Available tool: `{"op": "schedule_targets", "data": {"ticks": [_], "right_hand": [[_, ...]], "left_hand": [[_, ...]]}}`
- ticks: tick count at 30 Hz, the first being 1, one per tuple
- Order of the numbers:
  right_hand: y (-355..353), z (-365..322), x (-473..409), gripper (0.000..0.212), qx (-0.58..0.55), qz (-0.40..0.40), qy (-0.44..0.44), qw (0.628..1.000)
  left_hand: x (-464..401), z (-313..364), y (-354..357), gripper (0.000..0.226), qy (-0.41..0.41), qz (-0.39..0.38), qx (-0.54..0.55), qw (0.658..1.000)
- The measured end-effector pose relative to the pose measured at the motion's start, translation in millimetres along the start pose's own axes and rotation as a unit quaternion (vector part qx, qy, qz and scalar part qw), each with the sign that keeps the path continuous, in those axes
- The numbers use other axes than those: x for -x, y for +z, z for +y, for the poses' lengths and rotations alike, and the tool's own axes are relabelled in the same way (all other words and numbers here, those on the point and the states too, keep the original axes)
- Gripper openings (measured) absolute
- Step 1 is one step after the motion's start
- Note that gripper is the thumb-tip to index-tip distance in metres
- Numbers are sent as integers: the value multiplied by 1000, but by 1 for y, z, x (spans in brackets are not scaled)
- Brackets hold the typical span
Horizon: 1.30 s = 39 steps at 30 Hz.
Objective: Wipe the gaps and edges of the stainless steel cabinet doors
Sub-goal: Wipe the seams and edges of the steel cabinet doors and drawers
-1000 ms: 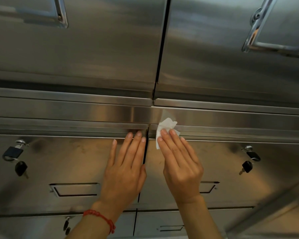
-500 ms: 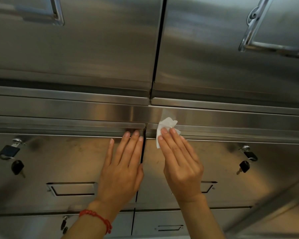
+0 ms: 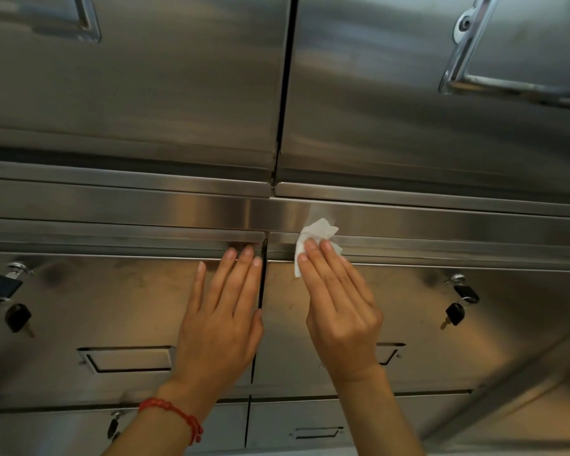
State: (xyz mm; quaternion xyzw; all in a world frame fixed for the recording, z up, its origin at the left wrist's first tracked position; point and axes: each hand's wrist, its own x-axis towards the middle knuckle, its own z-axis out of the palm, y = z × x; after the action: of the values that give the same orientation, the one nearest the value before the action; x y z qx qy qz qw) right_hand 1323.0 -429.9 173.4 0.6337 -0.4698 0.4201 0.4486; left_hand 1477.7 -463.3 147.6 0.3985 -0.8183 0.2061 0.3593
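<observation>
1. Stainless steel cabinet doors fill the view; nearest the camera, the person's wrists rise from the bottom edge, the left one wearing a red string bracelet [image 3: 171, 414].
2. The left hand [image 3: 222, 319] lies flat on the left door [image 3: 112, 297], fingers straight and relaxed, gripping nothing. Its forefinger runs just beside the vertical gap [image 3: 261, 292] between the two doors.
3. The right hand [image 3: 338, 311] presses straight fingers onto a white wipe [image 3: 313, 236] at the upper corner of the right door [image 3: 408, 301]. The fingers hold the wipe down rather than pinching it.
4. The wipe looks thin, soft and light, probably a tissue or damp sheet. It should fold readily round a fingertip to enter the narrow gap, but may tear or bunch on a sharp steel edge. Held under the fingertips near its middle, it would likely stay put.
5. The doors look rigid and smooth, so a flat palm may slide; the left hand's bracing probably steadies the door.
6. Farther out, a padlock with key [image 3: 5, 296] hangs at the left door's far corner and another padlock [image 3: 463, 297] at the right; both could snag the wipe.
7. Beyond the wipe runs a horizontal rail [image 3: 145, 207], then the upper doors [image 3: 178, 93] with a handle [image 3: 474, 60].
</observation>
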Motion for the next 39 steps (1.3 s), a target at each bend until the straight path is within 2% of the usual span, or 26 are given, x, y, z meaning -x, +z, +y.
{"op": "schedule_targets", "data": {"ticks": [22, 28, 39], "right_hand": [[-19, 25, 7, 29, 21, -24, 42, 999], [-20, 29, 6, 20, 16, -30, 19, 999], [-22, 35, 8, 18, 28, -25, 18, 999]], "left_hand": [[-1, 2, -3, 58, -6, -11, 3, 1000], [-1, 2, -3, 58, -9, -9, 2, 1000], [-1, 3, -1, 58, -9, -3, -3, 1000]]}}
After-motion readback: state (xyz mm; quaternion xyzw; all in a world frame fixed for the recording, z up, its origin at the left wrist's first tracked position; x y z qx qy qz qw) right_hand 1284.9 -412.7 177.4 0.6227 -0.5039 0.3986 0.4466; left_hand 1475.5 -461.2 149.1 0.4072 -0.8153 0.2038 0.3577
